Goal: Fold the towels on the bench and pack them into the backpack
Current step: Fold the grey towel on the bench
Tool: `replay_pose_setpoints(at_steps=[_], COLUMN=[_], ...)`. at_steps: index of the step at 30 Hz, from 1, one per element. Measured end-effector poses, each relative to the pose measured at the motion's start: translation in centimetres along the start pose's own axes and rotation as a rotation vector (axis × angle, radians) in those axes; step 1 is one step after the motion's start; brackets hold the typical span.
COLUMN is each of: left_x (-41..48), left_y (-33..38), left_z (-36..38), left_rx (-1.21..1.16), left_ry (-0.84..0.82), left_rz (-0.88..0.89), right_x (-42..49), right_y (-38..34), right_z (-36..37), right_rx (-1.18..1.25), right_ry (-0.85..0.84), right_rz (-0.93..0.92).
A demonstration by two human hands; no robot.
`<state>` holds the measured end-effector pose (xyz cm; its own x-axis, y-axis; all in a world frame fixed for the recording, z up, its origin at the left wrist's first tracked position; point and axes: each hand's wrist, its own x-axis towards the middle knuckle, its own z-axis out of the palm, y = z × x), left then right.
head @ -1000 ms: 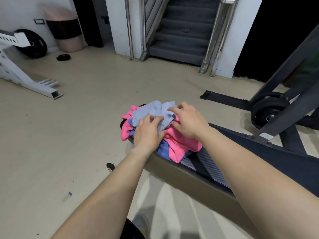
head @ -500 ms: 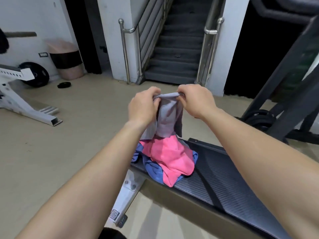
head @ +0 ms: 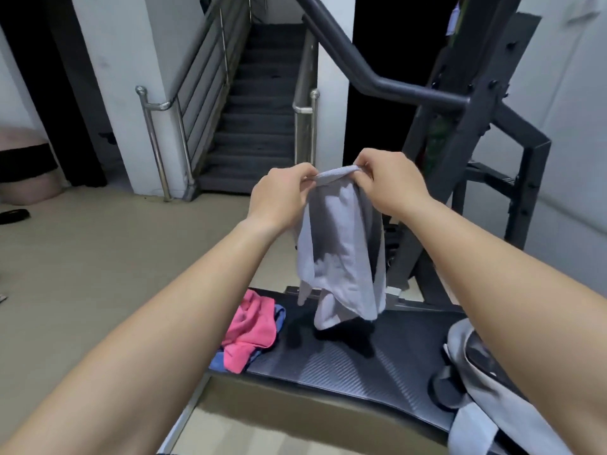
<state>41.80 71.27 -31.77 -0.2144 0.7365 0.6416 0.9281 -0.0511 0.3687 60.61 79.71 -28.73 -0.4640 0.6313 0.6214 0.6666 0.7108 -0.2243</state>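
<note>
A pale grey-lilac towel (head: 341, 257) hangs in the air above the black bench (head: 361, 366). My left hand (head: 282, 192) pinches its top edge on the left and my right hand (head: 384, 182) pinches the same edge on the right, the two hands close together. The towel's lower end dangles just over the bench pad. A pink towel (head: 249, 326) lies crumpled at the bench's left end on top of a blue towel (head: 279, 318). A grey backpack (head: 483, 382) rests on the bench at the right, partly hidden behind my right forearm.
A dark metal gym frame (head: 460, 152) with a slanted bar stands behind the bench. A staircase (head: 256, 119) with steel handrails rises at the back. Beige floor spreads to the left, with a pink bin (head: 26, 172) by the wall.
Both hands have lifted the grey towel off the pile and carried it right, above the middle of the bench. The view has swung right, bringing the backpack into sight.
</note>
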Motion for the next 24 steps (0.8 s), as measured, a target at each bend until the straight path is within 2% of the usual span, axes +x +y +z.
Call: replay_pose_setpoints(at_steps=[7,9,15,18,21,24], left_x=[-10.6,-13.0,-17.7,-17.8,-17.1,-17.2], left_y=[-4.0,-5.3,-8.5,-9.3,-9.7,-9.8], left_z=[10.9,13.2,17.1,18.3,18.6,19.1], left_rx=[0.173,0.172,-0.064,-0.163,-0.175,-0.222], left_ry=[-0.379,-0.433,-0.394,-0.423,-0.360,-0.374], left_rz=[-0.022,-0.053,-0.169,-0.185,-0.141,-0.121], right_x=[-12.8,-15.5,-19.9,-18.7,-17.6,-17.9], right_y=[6.4,7.5,8.9,8.6,8.4,8.3], right_z=[9.7,12.7,19.0,20.0,19.8,20.4], right_rx=[0.046,0.103,0.296,0.344,0.358,0.372], right_ry=[-0.408,-0.473,-0.397,-0.428,-0.412,-0.505], right_rz=[0.175,0.212,0.308,0.264,0.222,0.165])
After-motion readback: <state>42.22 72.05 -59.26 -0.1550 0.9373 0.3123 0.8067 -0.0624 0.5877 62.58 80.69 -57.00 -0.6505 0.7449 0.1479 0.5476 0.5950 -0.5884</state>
